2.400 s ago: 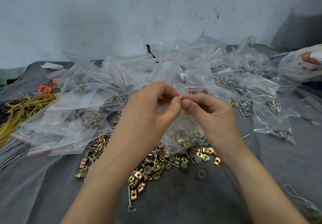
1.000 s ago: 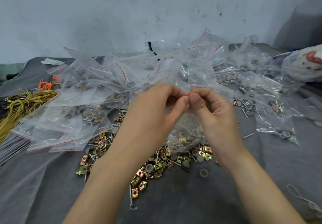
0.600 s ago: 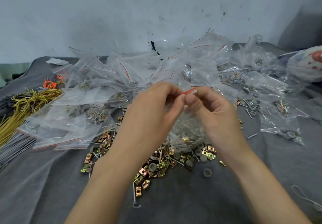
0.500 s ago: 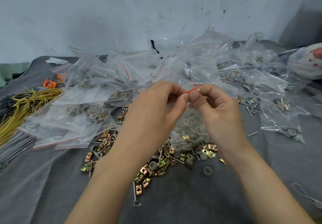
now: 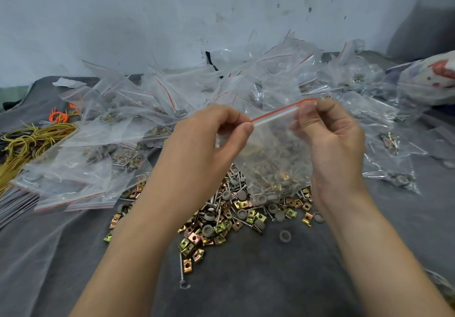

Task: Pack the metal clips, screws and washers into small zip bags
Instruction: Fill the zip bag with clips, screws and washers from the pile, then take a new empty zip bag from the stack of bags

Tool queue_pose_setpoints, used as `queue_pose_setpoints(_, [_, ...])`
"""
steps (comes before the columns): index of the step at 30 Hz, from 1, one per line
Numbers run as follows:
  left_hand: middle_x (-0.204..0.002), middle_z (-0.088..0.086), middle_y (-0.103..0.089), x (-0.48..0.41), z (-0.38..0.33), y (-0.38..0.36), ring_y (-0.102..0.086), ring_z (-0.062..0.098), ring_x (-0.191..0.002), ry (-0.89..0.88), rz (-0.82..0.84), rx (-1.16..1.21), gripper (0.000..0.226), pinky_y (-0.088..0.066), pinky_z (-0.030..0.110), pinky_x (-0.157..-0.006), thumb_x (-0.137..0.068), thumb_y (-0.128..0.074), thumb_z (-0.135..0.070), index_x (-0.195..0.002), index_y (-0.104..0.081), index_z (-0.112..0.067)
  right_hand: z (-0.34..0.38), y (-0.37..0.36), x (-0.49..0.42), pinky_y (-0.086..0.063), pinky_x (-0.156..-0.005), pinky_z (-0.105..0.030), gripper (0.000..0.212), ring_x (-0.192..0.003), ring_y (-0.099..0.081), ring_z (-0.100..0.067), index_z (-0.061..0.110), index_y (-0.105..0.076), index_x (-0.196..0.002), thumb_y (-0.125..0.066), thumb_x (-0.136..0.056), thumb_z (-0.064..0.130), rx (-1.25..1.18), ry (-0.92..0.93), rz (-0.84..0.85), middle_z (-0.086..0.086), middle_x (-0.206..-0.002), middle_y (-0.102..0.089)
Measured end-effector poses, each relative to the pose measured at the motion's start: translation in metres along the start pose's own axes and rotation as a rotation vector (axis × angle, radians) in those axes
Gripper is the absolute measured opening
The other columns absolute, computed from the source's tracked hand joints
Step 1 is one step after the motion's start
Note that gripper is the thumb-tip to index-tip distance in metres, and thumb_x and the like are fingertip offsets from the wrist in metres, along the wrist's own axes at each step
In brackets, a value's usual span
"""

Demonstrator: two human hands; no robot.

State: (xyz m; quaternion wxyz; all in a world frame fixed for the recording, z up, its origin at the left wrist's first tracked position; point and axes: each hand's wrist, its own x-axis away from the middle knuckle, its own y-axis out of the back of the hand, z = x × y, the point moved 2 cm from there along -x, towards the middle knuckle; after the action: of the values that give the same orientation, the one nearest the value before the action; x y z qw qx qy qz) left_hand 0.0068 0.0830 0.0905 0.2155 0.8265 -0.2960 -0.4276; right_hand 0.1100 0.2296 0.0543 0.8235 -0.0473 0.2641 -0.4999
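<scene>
Hold the zip bag point(image 5: 275, 149) just above the loose pile point(image 5: 221, 223), pinched at either end of its red seal strip point(image 5: 283, 109) by left hand point(image 5: 209, 141) and right hand point(image 5: 330, 139). Pull the strip taut and level, then press along it end to end, sealing fully to avoid any spill.

The clear zip bag point(image 5: 273, 149) hung upright, its red-striped mouth sloping up to the right. The left hand point(image 5: 209, 134) and right hand point(image 5: 330, 129) pinched its ends. Brass-colored metal clips point(image 5: 216, 230), screws point(image 5: 181, 270) and gray washers point(image 5: 285, 236) lay heaped below it, with the filled bags point(image 5: 123, 119) piled behind.
</scene>
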Motion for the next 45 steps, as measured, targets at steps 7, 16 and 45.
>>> queue_pose_setpoints(7, [-0.079,-0.025,-0.061,-0.002,0.003,0.005,-0.056,-0.011,-0.082,0.052,-0.035,-0.033,0.005,-0.042,0.011,-0.066,-0.092,-0.061,-0.045,-0.087,-0.06,-0.043,0.0,-0.001,-0.003,-0.052,-0.07,-0.017,0.02,-0.064,-0.058,-0.003,0.022,-0.067,-0.077,-0.068,-0.096,0.014,-0.036,0.001,-0.039,0.012,-0.066,-0.064])
queue_pose_setpoints(16, [-0.079,-0.028,-0.062,0.0,0.016,0.013,-0.056,-0.006,-0.066,0.168,-0.132,-0.065,0.032,-0.038,0.026,-0.056,-0.077,-0.059,-0.07,-0.074,-0.059,-0.038,0.003,-0.008,-0.003,-0.053,-0.074,-0.019,0.017,-0.069,-0.06,-0.006,0.022,-0.069,-0.082,-0.066,-0.096,0.013,-0.059,-0.021,0.041,0.01,-0.073,-0.066])
queue_pose_setpoints(45, [-0.137,0.022,-0.052,-0.138,0.125,0.092,-0.054,0.038,-0.123,0.757,-0.445,-0.134,0.055,-0.044,0.048,-0.105,-0.095,-0.041,-0.031,-0.143,-0.035,-0.005,0.002,0.05,-0.042,-0.048,-0.082,-0.026,0.03,-0.103,-0.063,-0.006,0.039,-0.053,-0.131,-0.056,-0.103,0.03,0.223,-0.187,0.021,0.011,-0.118,-0.061])
